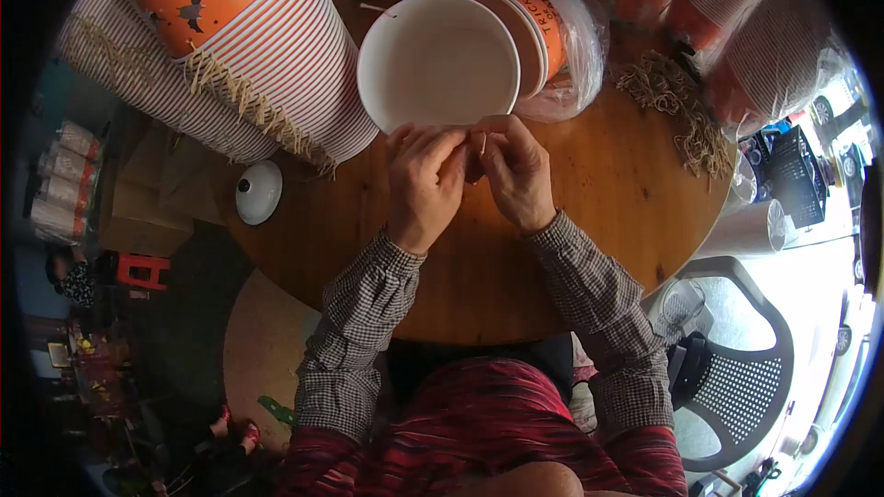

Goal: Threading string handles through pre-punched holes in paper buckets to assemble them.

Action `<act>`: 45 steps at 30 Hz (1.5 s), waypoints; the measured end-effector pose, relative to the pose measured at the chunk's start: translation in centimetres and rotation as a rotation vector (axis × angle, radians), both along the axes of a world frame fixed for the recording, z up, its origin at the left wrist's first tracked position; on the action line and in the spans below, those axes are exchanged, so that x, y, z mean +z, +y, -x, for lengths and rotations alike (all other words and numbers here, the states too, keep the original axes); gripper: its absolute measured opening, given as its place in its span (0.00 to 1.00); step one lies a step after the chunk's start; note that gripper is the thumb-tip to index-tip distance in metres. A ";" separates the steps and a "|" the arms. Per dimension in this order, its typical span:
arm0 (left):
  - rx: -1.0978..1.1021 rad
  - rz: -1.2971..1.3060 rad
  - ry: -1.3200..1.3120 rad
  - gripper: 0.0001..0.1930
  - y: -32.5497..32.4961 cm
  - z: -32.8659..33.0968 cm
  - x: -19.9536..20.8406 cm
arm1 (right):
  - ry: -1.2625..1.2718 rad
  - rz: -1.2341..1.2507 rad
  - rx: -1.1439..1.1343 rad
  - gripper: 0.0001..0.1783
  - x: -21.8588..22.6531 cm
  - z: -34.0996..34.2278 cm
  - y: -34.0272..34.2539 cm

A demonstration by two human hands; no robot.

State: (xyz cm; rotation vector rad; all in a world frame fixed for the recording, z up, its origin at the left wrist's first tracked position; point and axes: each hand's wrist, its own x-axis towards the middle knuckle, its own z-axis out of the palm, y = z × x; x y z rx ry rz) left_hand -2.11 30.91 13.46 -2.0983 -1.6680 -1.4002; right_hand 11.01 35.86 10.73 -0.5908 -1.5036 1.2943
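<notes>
Both hands, left (424, 186) and right (517, 175), pinch the near rim of a white cup (438, 61) (mouth facing up) on the table (608, 184).

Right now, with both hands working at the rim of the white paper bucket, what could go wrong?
1. The white paper bucket lies tilted on its side against the bagged stack; a push from the left hand or right hand may roll it away.
2. The hands pinch something small and thin at the rim; it may slip and be lost.
3. The white dome-shaped object sits at the table's edge; an elbow could knock it off.
</notes>
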 end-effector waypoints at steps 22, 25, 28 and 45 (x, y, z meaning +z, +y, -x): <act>-0.281 -0.188 -0.298 0.06 1.1 -2.3 0.6 | -0.133 -0.267 -0.181 0.20 0.3 0.2 0.9; -0.140 -0.130 -0.345 0.03 2.0 -3.6 1.3 | -0.121 -0.238 -0.216 0.19 0.4 -0.4 1.6; -0.106 -0.067 -0.452 0.04 3.8 -2.8 0.5 | -0.024 -0.138 -0.179 0.18 1.6 -1.1 2.0; -0.066 -0.285 -0.222 0.06 3.2 -1.6 1.4 | -0.297 -0.617 -0.321 0.11 3.3 -2.1 0.9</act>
